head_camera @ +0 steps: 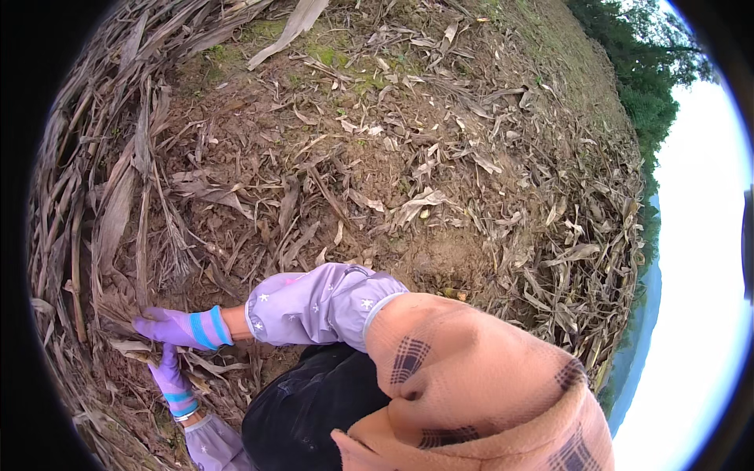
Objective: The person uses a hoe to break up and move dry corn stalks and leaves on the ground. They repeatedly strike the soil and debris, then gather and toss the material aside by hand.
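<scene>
My right hand (177, 328), in a purple knit glove with a blue-striped cuff, reaches into dry corn leaves (118, 309) at the lower left. Its fingertips are blurred among the leaves, so a grip cannot be made out. Just below it is my left hand (172, 380), gloved alike, thumb and fingers apart beside a curled dry leaf (132, 347). Lilac sleeve covers (318, 303) with white star shapes sit on both forearms. Upright dry corn stalks (76, 259) stand close beyond the hands.
Dry stalks and leaves (147, 44) are heaped along the left rim. Brown soil (365, 171) strewn with leaf litter stretches across the middle. My dark trousers (306, 406) show between the arms. Trees (648, 106) and sky lie on the right; the view is tipped sideways.
</scene>
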`<state>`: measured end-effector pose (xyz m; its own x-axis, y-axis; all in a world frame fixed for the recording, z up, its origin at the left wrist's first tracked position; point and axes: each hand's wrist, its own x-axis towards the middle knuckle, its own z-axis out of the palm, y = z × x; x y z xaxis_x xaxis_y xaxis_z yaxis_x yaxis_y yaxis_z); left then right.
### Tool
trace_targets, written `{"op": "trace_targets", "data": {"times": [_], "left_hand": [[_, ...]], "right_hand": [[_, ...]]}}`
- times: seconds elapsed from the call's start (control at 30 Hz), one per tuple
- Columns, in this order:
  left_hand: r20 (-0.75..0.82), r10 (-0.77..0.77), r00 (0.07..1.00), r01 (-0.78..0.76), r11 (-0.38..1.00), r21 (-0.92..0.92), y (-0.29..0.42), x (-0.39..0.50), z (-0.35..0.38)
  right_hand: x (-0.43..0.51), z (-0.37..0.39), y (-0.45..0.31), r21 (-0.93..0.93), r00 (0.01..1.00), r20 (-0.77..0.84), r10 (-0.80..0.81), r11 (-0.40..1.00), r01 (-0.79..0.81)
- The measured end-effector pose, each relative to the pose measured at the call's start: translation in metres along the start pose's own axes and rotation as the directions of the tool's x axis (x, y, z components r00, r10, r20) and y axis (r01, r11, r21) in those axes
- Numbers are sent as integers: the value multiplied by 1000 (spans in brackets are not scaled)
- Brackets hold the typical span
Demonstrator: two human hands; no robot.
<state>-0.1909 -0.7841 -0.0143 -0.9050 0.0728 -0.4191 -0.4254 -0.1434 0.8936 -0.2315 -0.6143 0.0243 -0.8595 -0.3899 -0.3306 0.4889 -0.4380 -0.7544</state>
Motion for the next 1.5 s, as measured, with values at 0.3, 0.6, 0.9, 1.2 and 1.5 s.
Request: {"op": "trace_targets", "data": {"times": [0.3, 0.6, 0.9, 1.2, 1.5], "left_hand": [[-239, 182, 954, -101, 944, 313, 31, -39, 13], [-833, 347, 432, 186, 869, 458, 7, -262, -202], [-884, 409, -225, 734, 668, 123, 49, -499, -231], [-854, 262, -450, 815, 512, -272, -48, -674, -150], [-889, -94, 449, 862, 308, 403, -206, -577, -39]], "right_hand": [[-148, -250, -135, -981, 771, -120, -626, 193, 4], [-286, -520, -145, -84, 5, -854, -521, 128, -988], [-209, -463, -195, -280, 463, -655, -597, -377, -883], [79, -171, -194, -650, 958, 237, -163, -759, 32], [0, 283, 87, -628, 599, 764, 238, 486, 608]]}}
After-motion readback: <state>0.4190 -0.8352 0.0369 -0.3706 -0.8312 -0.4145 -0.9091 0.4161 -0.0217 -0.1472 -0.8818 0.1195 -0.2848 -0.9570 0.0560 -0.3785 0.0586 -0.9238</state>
